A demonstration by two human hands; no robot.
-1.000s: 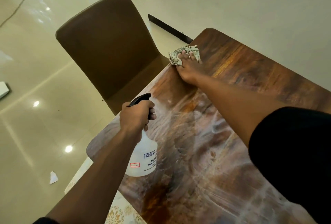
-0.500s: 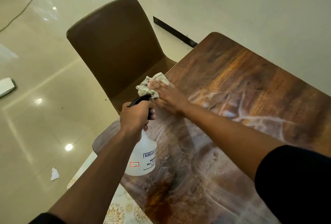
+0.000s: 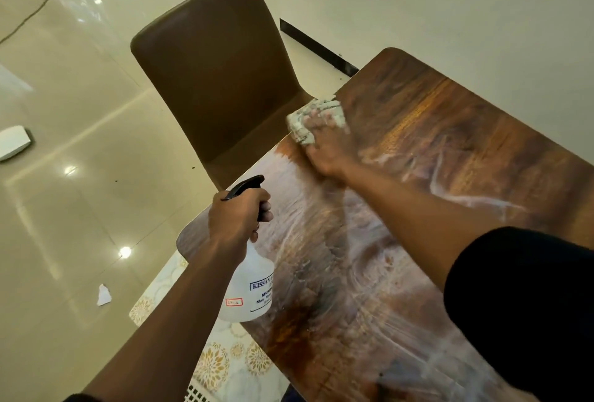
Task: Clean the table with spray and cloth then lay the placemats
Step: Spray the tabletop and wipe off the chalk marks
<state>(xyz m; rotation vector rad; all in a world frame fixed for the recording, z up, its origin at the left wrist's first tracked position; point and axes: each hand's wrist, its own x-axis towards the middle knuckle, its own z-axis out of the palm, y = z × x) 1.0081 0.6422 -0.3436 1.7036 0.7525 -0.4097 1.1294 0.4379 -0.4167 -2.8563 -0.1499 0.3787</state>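
Streaked wet, counter [image 3: 418,241] is being wiped: right hand [image 3: 324,151] is pressing cloth [image 3: 316,117] flat, left hand [image 3: 238,218] is gripping sprayer [image 3: 249,292]; dry far corner likely needs wiping next.

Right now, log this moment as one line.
stage: wiping | right hand: presses cloth on table | left hand: grips spray bottle

My right grip [image 3: 324,152] presses the cloth [image 3: 313,120] on the surface [image 3: 450,151] ahead; my left grip [image 3: 236,220] holds the spray bottle [image 3: 249,289] at its left edge, chair [image 3: 218,74] beyond.
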